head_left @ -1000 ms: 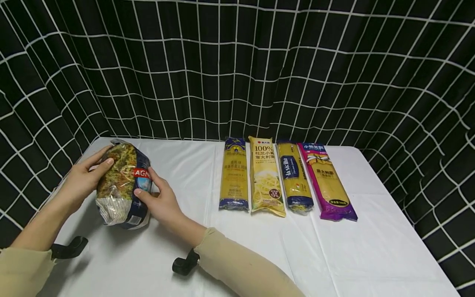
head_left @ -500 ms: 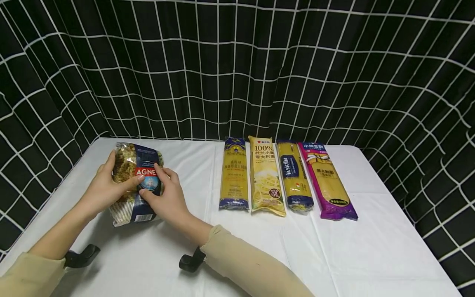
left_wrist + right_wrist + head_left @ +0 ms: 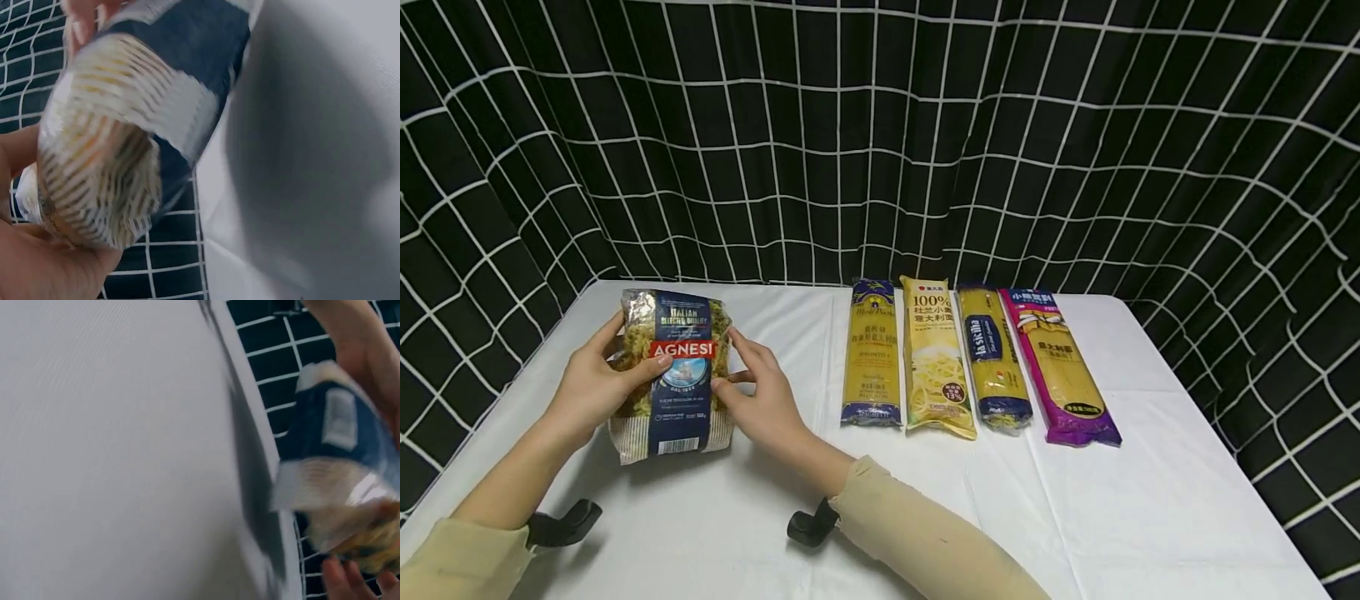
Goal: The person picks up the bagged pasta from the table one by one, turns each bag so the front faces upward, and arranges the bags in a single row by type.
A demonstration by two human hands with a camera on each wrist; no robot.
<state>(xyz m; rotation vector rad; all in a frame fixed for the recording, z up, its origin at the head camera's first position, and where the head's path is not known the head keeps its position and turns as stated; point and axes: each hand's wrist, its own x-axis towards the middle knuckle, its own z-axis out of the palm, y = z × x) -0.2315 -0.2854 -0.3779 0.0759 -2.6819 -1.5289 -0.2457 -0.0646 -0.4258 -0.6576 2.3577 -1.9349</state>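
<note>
A clear and navy bag of pasta [image 3: 688,421] with a red AGNESI label is held at the left side of the table, its front towards the head camera. My left hand [image 3: 591,383] grips its left side, thumb across the front by the label. On the opposite side, my right hand [image 3: 763,396] holds the edge between thumb and fingers. In the left wrist view the striped end of the bag [image 3: 100,181] shows above my left palm [image 3: 50,265]. The blurred right wrist view has the bag [image 3: 312,437] above my right fingertips [image 3: 356,581].
To the right lie a blue-ended spaghetti pack [image 3: 871,358], a pale yellow pasta pack [image 3: 936,333], a La Sicilia pack [image 3: 1000,375] and a purple-edged pasta pack [image 3: 1063,362], side by side on the white table [image 3: 887,500]. A black gridded curtain [image 3: 880,150] surrounds the table.
The pasta bag has turned so its label faces the camera squarely. My left thumb has come round to the front, and my right hand has shifted rightwards to the bag's right edge.
</note>
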